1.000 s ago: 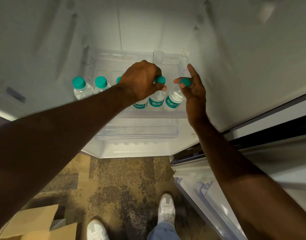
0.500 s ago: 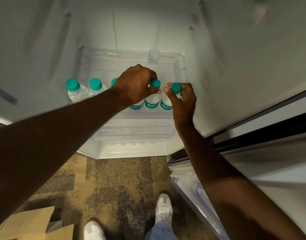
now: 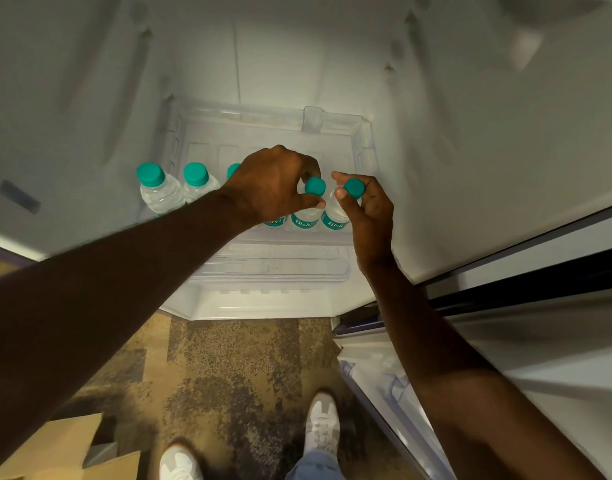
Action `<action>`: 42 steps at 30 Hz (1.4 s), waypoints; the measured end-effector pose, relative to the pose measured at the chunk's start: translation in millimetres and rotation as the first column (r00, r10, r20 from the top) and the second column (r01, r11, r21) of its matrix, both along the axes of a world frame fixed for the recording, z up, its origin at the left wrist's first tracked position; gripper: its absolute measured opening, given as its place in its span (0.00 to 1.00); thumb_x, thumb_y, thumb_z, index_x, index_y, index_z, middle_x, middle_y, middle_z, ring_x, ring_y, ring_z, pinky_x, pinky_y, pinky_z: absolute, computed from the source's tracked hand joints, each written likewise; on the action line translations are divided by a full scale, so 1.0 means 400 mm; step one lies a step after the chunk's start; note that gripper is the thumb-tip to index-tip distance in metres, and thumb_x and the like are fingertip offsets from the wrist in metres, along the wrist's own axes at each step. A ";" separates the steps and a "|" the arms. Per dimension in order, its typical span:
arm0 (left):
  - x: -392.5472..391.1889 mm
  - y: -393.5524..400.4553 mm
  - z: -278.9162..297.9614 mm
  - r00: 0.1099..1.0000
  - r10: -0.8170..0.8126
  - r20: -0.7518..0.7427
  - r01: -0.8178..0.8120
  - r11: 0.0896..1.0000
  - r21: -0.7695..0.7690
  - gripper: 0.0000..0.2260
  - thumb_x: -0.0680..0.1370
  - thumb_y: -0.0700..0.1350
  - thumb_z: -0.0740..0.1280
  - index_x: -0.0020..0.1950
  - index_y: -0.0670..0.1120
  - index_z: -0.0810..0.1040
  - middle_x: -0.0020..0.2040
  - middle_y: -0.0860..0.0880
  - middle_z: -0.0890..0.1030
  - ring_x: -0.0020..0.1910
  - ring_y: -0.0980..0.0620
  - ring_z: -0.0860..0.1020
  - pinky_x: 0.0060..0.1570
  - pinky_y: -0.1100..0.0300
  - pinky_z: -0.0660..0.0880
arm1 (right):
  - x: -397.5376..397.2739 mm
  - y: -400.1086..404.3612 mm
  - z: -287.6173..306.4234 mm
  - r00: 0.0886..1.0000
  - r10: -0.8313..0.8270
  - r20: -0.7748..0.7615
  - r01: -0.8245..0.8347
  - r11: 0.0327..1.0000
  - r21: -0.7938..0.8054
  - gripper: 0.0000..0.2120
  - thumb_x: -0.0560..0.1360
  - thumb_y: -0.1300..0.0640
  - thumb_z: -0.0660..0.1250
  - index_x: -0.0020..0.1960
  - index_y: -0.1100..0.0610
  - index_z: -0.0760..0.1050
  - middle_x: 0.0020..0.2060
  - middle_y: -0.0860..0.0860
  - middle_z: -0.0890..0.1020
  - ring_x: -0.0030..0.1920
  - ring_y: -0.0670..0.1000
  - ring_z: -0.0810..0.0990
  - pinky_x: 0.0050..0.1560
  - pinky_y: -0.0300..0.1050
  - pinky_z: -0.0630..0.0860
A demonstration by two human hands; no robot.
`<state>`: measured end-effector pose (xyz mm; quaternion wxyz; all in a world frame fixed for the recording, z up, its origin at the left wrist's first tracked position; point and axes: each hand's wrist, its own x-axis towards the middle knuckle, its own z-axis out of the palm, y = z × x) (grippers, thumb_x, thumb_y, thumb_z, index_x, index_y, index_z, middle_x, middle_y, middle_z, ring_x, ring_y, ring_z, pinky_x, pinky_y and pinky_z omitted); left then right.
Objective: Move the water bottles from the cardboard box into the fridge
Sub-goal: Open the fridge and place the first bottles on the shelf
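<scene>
Several clear water bottles with teal caps stand in a row at the front of a clear tray [image 3: 335, 123] inside the open fridge. My left hand [image 3: 273, 181] curls round the neck of one bottle [image 3: 313, 202], whose cap shows between thumb and fingers. Just to its right, my right hand [image 3: 366, 209] pinches the neck of the rightmost bottle [image 3: 337, 213] below its cap. Two free bottles [image 3: 159, 188] stand at the left end. A flap of the cardboard box [image 3: 55, 448] shows at the bottom left.
The fridge door [image 3: 401, 393] with its clear shelves stands open at the right. Mottled brown carpet [image 3: 228, 368] and my two white shoes lie below. White fridge walls enclose the tray, and a second clear drawer [image 3: 273, 268] sits under it.
My right hand went from open beside the rightmost bottle to pinching its neck. Both hands and their bottles have settled slightly lower into the tray's front row.
</scene>
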<state>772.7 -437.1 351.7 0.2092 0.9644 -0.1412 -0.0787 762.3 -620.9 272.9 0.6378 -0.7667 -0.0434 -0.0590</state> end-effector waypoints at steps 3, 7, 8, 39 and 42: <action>0.004 0.009 0.007 1.000 -0.005 -0.024 0.004 1.000 -0.024 0.18 0.76 0.57 0.73 0.61 0.50 0.81 0.60 0.50 0.84 0.52 0.50 0.82 0.49 0.55 0.77 | -0.003 -0.006 0.000 0.999 0.041 0.011 -0.041 0.999 0.001 0.15 0.81 0.60 0.64 0.66 0.64 0.75 0.61 0.56 0.81 0.61 0.53 0.80 0.58 0.38 0.79; 0.002 0.005 0.006 0.999 0.003 -0.036 -0.004 1.000 -0.022 0.18 0.76 0.57 0.72 0.62 0.50 0.80 0.60 0.51 0.83 0.53 0.49 0.82 0.48 0.58 0.75 | 0.001 -0.015 0.000 0.996 0.093 -0.003 -0.093 0.996 -0.007 0.14 0.82 0.62 0.62 0.66 0.64 0.74 0.63 0.56 0.80 0.61 0.54 0.80 0.55 0.35 0.78; 0.002 0.004 0.005 0.999 0.007 -0.040 -0.008 1.000 -0.020 0.18 0.76 0.57 0.72 0.63 0.49 0.80 0.61 0.50 0.83 0.53 0.49 0.82 0.49 0.58 0.74 | 0.001 -0.016 0.001 0.995 0.100 -0.004 -0.100 0.995 -0.009 0.14 0.82 0.62 0.62 0.66 0.64 0.74 0.62 0.55 0.80 0.61 0.54 0.80 0.55 0.35 0.78; -0.387 0.106 -0.029 0.896 0.270 0.353 -0.065 0.865 -0.497 0.19 0.81 0.46 0.68 0.71 0.42 0.74 0.68 0.46 0.77 0.68 0.49 0.74 0.70 0.53 0.71 | -0.240 0.102 0.048 0.938 -0.158 0.308 0.201 0.973 -0.113 0.23 0.80 0.58 0.66 0.72 0.67 0.67 0.70 0.61 0.73 0.71 0.57 0.71 0.73 0.46 0.69; -0.463 0.140 -0.068 0.891 0.317 0.326 -0.104 0.840 -0.532 0.20 0.81 0.46 0.68 0.72 0.42 0.73 0.69 0.46 0.77 0.70 0.49 0.74 0.69 0.49 0.72 | -0.307 0.149 0.043 0.933 -0.189 0.308 0.228 0.969 -0.097 0.23 0.81 0.58 0.66 0.73 0.65 0.67 0.70 0.57 0.73 0.72 0.55 0.71 0.74 0.53 0.67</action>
